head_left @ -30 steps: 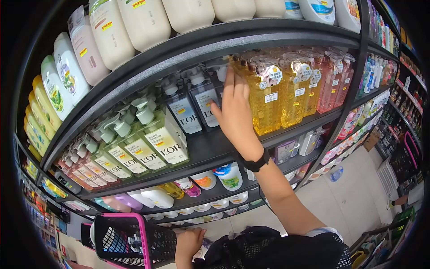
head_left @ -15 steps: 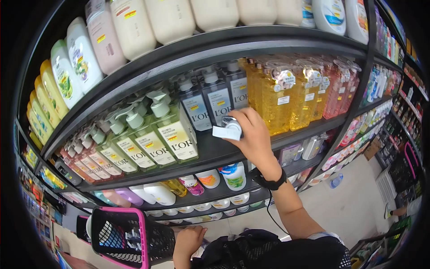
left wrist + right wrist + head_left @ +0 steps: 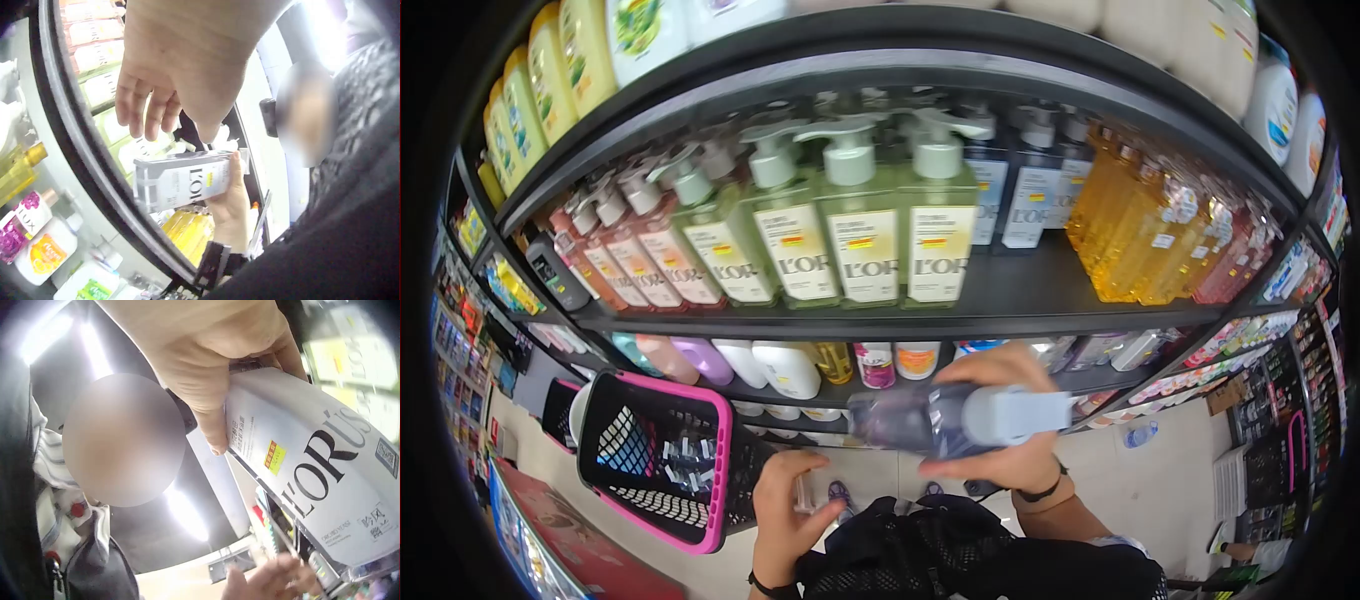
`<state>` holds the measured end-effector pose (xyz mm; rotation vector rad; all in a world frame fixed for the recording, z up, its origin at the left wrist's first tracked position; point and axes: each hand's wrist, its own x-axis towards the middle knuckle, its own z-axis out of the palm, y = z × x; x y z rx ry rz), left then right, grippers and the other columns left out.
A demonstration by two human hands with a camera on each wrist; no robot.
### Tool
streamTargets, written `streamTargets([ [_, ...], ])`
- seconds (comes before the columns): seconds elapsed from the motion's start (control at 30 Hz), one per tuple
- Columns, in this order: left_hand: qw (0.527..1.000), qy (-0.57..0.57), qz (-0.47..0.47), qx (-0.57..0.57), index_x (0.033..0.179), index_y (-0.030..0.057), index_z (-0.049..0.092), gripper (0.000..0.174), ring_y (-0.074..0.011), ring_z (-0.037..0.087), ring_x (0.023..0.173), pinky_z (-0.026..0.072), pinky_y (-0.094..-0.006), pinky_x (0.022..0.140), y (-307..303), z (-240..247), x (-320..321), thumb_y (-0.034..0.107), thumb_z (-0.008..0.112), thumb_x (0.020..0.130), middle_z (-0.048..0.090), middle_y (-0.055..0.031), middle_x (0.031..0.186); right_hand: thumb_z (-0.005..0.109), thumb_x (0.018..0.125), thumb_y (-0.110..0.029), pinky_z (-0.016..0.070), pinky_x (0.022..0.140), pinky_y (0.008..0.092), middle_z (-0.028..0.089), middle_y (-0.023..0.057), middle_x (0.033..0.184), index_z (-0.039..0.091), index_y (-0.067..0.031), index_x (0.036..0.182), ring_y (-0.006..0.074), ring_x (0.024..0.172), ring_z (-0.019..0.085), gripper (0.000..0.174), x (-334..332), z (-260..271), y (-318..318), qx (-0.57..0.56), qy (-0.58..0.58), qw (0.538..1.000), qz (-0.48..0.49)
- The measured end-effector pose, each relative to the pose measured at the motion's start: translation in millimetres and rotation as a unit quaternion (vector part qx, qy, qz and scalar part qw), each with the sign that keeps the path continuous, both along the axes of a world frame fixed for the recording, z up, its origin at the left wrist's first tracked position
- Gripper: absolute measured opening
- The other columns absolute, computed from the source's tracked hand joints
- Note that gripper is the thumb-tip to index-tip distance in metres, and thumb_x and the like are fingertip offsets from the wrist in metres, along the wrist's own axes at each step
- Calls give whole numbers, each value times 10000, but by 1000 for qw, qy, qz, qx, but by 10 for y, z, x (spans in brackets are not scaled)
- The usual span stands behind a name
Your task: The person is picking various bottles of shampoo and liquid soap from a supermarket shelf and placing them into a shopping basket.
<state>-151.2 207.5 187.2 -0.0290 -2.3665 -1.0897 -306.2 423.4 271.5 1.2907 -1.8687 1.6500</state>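
Observation:
My right hand point(image 3: 1010, 430) grips a dark, clear-sided pump bottle point(image 3: 900, 420) near its pale pump, held on its side in front of the shelf. In the right wrist view the thumb and fingers wrap the bottle's upper end, above its white label point(image 3: 319, 469). My left hand point(image 3: 785, 510) is raised to the left of the bottle, apart from it, fingers loosely bent around nothing. The left wrist view shows that hand point(image 3: 169, 81) above the bottle point(image 3: 181, 181), its fingers spread and relaxed.
A black basket with a pink rim point(image 3: 722, 460) hangs at the lower left, small items inside. Green pump bottles point(image 3: 855, 240), dark ones point(image 3: 1032, 200) and yellow ones point(image 3: 1130, 240) stand on the middle shelf point(image 3: 1040, 318). Other bottles line the shelves above and below.
My right hand has drawn the bottle out from the shelf, down and towards me, tipping it onto its side. My left hand has risen from beside the basket, and the view has turned left.

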Motion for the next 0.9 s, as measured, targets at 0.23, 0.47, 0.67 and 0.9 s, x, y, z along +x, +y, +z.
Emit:
streamTargets([
  [0.23,982,37,109,-152,1145,21,573,692,-339,620,960,474,-410,828,-606,319,338,274,867,572,644,-150,1056,867,654,-238,505,739,334,620,132,981,663,19,1083,262,869,616,540,467,-246,-1375,86,-39,961,259],
  [0.47,964,26,255,65,1098,-5,570,543,-258,637,938,511,-361,831,-1652,-176,786,139,839,648,645,-128,1031,812,701,-196,374,993,432,523,167,1225,524,-13,1268,349,1148,498,662,625,-312,-2502,100,14,947,305],
  [0.67,870,80,376,309,1225,-19,471,641,-195,646,980,522,-327,862,-2760,-597,946,27,813,685,643,-113,1078,701,793,-66,480,882,354,586,145,1181,593,-8,1174,278,1078,582,401,404,-810,-2727,136,-104,957,235],
  [0.9,831,-10,390,398,1201,-12,483,642,-195,627,963,512,-323,849,-3387,-1653,677,-6,805,645,640,-111,1067,596,894,4,507,765,264,654,88,1027,652,3,1027,156,950,633,144,218,-1464,-2536,241,-280,919,138],
])
